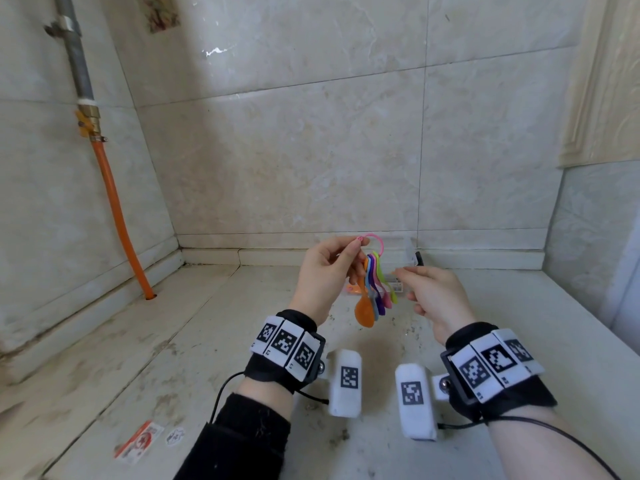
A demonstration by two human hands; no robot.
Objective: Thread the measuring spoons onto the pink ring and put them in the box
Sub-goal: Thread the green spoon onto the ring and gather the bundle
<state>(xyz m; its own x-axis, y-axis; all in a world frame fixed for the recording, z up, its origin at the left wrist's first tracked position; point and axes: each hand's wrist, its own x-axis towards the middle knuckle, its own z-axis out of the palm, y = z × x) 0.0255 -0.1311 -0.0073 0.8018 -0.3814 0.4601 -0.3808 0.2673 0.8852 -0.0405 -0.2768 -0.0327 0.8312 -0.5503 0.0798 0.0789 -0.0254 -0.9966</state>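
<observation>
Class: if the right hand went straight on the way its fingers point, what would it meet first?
Probably the measuring spoons hanging from the pink ring that the left hand pinches, though depth is unclear.

A home kitchen corner, by the look of it: glossy marbled wall tiles [311,150], a grey gas pipe [78,57] with a brass valve [88,121], and an orange hose [117,213] dropping into the stained desk [173,341].

One wide head-worn view looks forward and down, close over the worktop [207,341], facing the tiled wall [311,150] behind it.
</observation>
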